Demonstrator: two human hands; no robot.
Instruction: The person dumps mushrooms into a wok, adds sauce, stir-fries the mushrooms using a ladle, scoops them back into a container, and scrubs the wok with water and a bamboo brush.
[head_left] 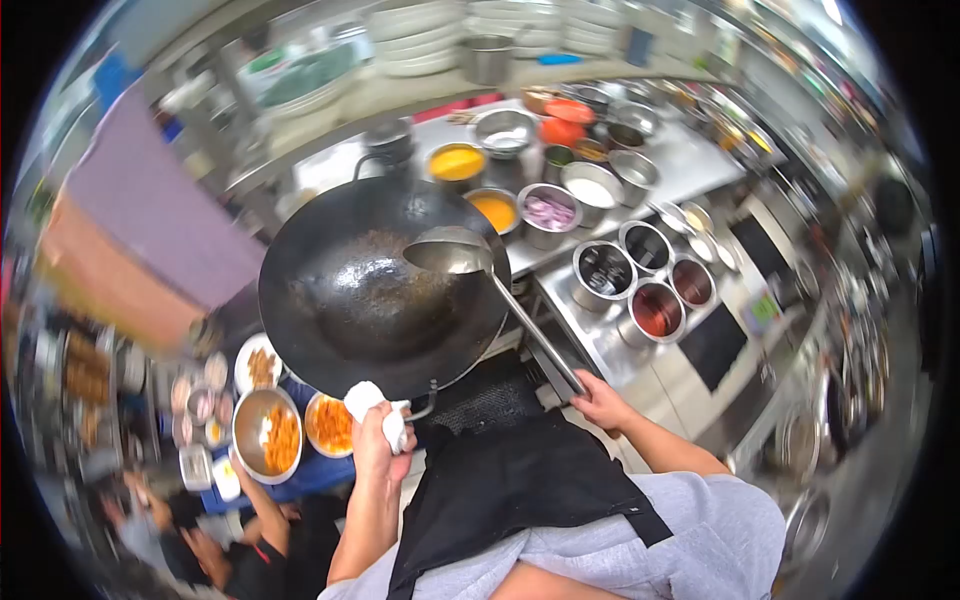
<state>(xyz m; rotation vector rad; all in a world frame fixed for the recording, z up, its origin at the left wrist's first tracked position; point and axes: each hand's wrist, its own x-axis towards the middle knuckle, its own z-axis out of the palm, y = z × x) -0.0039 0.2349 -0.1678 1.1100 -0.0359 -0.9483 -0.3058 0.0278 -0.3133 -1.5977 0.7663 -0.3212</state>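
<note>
A large dark wok (340, 310) fills the middle of the view, its inside shiny and bare. My left hand (378, 445) is closed around a white cloth (364, 399) beside the wok's near wire handle (428, 398); whether it grips that handle too I cannot tell. My right hand (603, 402) holds the end of a long metal ladle (455, 252). The ladle's bowl hangs over the right part of the wok, and its shaft crosses the rim.
Pots with yellow sauce (457, 163) and sliced onion (549, 212) stand behind the wok. Containers of dark and red liquid (657, 309) are at the right. Another person's hand (245, 470) touches a bowl of orange food (268, 436) at the lower left. Plates are stacked above.
</note>
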